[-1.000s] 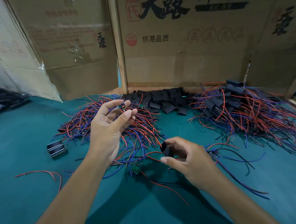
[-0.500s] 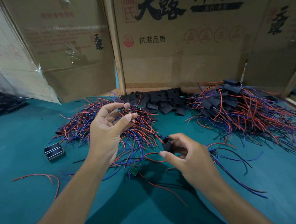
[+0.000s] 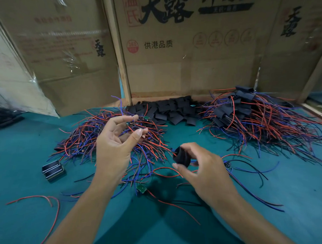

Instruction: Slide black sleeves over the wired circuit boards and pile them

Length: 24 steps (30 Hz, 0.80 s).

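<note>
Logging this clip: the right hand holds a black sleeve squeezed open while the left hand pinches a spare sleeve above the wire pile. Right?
Not quite. The head view shows the left hand pinching a small wired circuit board, not a sleeve. The right hand does hold the black sleeve open.

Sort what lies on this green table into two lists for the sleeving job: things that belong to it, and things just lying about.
Belongs to the job:
- black sleeve pinched in the right hand
- small circuit board pinched in the left hand
- unsleeved wired boards
- loose sleeves
- finished pile

Lying about:
- black-and-white blocks
- stray red wire
- cardboard boxes
</note>
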### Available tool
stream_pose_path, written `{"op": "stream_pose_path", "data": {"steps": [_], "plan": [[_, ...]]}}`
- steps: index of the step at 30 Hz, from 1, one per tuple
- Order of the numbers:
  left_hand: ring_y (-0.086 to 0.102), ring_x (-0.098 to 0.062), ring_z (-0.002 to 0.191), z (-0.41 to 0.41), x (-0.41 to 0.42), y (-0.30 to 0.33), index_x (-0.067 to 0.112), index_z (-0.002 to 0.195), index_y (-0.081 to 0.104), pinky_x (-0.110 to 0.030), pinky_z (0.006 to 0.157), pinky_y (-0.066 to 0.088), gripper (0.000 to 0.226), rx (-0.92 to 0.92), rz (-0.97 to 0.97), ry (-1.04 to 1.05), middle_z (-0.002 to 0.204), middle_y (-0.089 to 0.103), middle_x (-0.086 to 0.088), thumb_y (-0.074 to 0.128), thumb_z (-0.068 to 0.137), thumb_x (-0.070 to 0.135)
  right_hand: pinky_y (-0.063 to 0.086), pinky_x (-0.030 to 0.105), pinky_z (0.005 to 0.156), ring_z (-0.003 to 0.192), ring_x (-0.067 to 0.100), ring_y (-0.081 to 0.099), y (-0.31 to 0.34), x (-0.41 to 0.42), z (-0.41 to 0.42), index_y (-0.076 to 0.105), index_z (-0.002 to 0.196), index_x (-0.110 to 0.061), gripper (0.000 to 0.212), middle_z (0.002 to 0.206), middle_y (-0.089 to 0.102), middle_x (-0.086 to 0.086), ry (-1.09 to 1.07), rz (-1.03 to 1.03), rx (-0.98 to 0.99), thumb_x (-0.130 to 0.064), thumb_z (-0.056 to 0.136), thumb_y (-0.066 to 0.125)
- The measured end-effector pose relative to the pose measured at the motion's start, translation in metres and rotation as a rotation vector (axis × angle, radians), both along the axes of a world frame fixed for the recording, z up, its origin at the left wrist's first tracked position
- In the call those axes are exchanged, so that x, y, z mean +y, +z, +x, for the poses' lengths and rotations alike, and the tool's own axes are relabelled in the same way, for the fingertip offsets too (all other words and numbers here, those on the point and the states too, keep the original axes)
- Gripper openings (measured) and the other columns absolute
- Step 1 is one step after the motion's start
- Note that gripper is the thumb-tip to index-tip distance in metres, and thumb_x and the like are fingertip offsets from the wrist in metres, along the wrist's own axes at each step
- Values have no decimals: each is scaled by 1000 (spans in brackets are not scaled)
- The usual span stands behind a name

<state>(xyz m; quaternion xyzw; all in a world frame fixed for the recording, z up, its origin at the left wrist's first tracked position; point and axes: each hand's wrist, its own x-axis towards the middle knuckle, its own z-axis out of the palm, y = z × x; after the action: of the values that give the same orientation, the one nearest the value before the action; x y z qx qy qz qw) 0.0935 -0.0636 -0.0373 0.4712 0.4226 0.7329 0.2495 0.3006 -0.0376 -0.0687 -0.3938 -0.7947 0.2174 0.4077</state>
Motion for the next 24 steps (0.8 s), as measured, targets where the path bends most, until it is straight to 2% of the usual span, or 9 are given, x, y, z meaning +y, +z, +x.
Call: {"op": "stream_pose_path", "data": {"steps": [2,4,7,10,13,16,21,24], "plan": [[74,-30,92,13,0,-4,7,111,60,-34,82,60,23,41,14,-17,121,68,-11,64,91,-4,47,35,84,92,14,60,0,-3,-1,59,110,-30,31,100,65,-14,-34,82,-123,-35,83,72],[73,-28,96,31,-2,-12,12,111,63,-35,83,59,15,71,6,-64,122,68,-8,56,98,7,46,38,87,95,19,60,0,-5,-2,59,115,-29,34,105,66,-11,-46,116,-130,-37,83,71],[68,-24,112,50,-6,-21,9,117,65,-33,97,53,30,111,-48,-128,126,68,-2,41,100,13,48,38,84,92,14,59,1,-5,-1,59,111,-29,31,100,65,-13,-8,84,-36,-33,84,71],[55,-14,130,59,-12,-24,17,128,63,-28,111,40,39,284,-98,-187,134,63,10,39,98,12,50,35,80,87,10,60,5,-2,0,59,106,-29,27,93,64,-12,16,58,96,-28,83,72],[44,-3,138,62,-17,-24,21,137,56,-16,111,32,38,416,-103,-245,143,54,18,42,101,23,49,31,76,83,10,60,9,-1,1,61,105,-27,25,89,63,-12,11,97,148,-29,82,72],[41,-2,139,64,-18,-23,22,142,51,-17,113,30,48,431,-127,-276,146,50,19,41,99,41,49,29,73,82,9,60,10,0,2,62,106,-26,25,89,64,-12,1,99,155,-32,83,71],[37,-1,141,63,-17,-25,24,143,50,-14,112,28,44,423,-133,-277,148,47,21,39,103,37,49,21,68,79,9,61,10,1,2,64,103,-26,22,85,65,-13,-20,76,177,-24,83,75],[35,-3,143,63,-15,-27,24,144,48,-13,112,26,48,445,-117,-281,150,45,18,36,102,43,49,17,64,77,8,64,9,1,2,67,102,-24,22,83,69,-13,-13,6,250,-24,82,77]]}}
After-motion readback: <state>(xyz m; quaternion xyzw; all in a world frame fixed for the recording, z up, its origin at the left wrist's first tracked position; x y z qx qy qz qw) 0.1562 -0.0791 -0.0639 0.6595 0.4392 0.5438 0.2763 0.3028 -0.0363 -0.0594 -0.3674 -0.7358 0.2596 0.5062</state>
